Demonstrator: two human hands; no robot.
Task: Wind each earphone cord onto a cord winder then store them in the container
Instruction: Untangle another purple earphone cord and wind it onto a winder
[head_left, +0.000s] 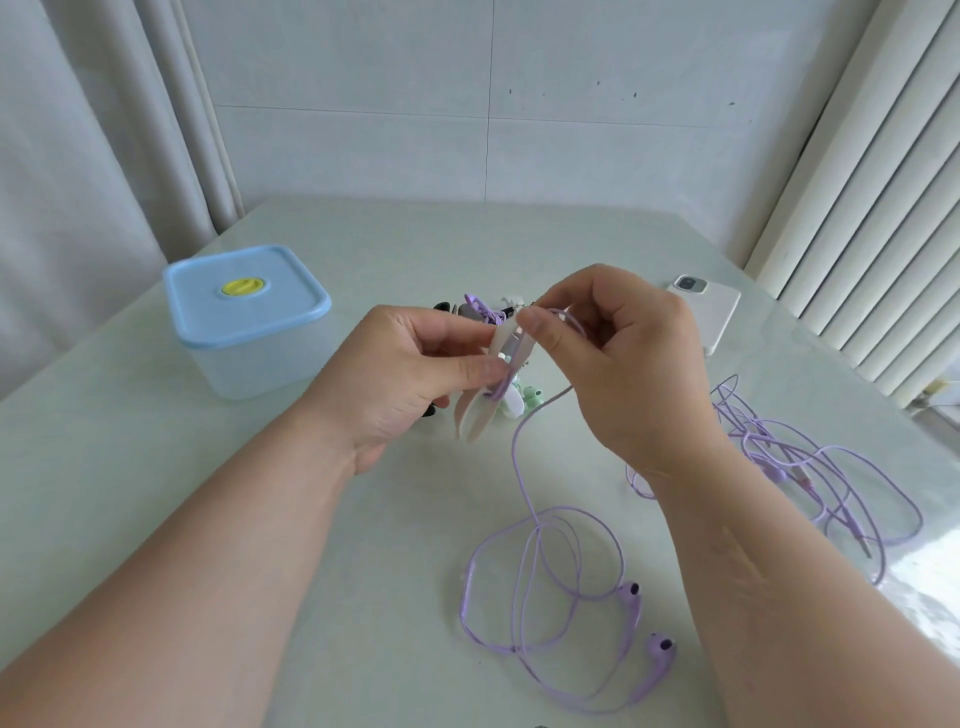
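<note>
My left hand (410, 374) pinches a pale pink cord winder (485, 410) above the table's middle. A few turns of purple cord lie around the winder. My right hand (618, 353) grips the purple earphone cord (524, 499) just right of the winder's top. That cord hangs down to loose loops on the table, ending in two purple earbuds (644, 623) near the front. The clear container (244, 353) with its blue lid (244, 296) on stands at the left. A second tangle of purple earphone cords (810, 467) lies at the right.
A small heap of other cord winders (519, 400), green, white and black, lies behind my hands. A white phone (711, 312) rests face down at the back right. A curtain hangs at the left, a white radiator at the right, a tiled wall behind.
</note>
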